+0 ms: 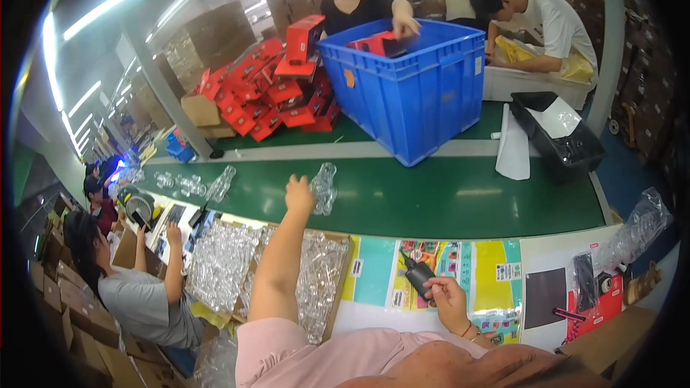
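Reaching forward over the green conveyor belt (445,205), my left hand (299,195) is at the left edge of a clear plastic blister shell (325,188). Its fingers look apart, and I cannot tell whether they touch the shell. My right hand (449,300) is closed on a black, flat, rounded rectangular device (419,277), which has a short dark piece at its far end. The device is above colourful printed sheets (365,294) on the worktable. Under my left forearm is a carton of clear plastic shells (320,273).
A blue crate (410,108) stands beyond the belt, with a person's hand over it, beside piled red boxes (266,90). A black bin (564,136) is at the far right. More clear shells (221,184) lie on the belt leftward. A person in grey (147,302) works at left.
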Available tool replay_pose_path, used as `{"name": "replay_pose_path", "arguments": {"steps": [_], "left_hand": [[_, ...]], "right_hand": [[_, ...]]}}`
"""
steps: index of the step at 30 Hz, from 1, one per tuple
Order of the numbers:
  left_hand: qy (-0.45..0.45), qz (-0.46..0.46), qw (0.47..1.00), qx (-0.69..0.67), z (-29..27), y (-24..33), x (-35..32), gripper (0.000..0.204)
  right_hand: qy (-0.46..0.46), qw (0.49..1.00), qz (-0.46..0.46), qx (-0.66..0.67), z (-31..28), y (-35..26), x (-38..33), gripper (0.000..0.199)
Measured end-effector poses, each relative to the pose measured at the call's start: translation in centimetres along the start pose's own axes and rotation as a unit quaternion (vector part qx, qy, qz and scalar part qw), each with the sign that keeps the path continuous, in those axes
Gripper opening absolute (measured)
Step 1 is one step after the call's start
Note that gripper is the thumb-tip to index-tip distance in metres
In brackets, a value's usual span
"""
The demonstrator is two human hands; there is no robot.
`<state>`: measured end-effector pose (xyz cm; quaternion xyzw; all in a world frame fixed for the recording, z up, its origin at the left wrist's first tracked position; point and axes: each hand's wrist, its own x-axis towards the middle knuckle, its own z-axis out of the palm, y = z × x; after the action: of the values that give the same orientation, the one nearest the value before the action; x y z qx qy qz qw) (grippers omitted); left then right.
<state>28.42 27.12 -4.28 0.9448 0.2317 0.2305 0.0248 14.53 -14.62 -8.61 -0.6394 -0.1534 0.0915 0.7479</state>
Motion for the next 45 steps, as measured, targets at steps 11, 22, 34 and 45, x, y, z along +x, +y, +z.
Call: {"name": "replay_pose_path", "arguments": {"steps": [11, 22, 34, 45], "left_hand": [[-0.425, 0.147, 0.163, -0.878, -26.4, 16.5, -21.6, 0.04], [-0.489, 0.341, 0.221, -0.771, -26.8, 9.0, -28.7, 0.042], [0.049, 0.143, 0.938, -0.311, -16.8, -7.8, -31.2, 0.016], [0.265, -0.11, 0.951, -0.114, -12.2, -18.9, -25.3, 0.039]], "right_hand": [[0.151, 0.984, 0.026, 0.095, -0.2, 0.9, 0.2, 0.017], [0.074, 0.984, -0.136, -0.094, -0.2, 3.4, 1.1, 0.019], [0.009, 0.905, -0.281, -0.319, 2.8, 2.0, -1.1, 0.025], [0.11, 0.829, -0.305, -0.455, 4.3, 0.9, -1.8, 0.045]]}}
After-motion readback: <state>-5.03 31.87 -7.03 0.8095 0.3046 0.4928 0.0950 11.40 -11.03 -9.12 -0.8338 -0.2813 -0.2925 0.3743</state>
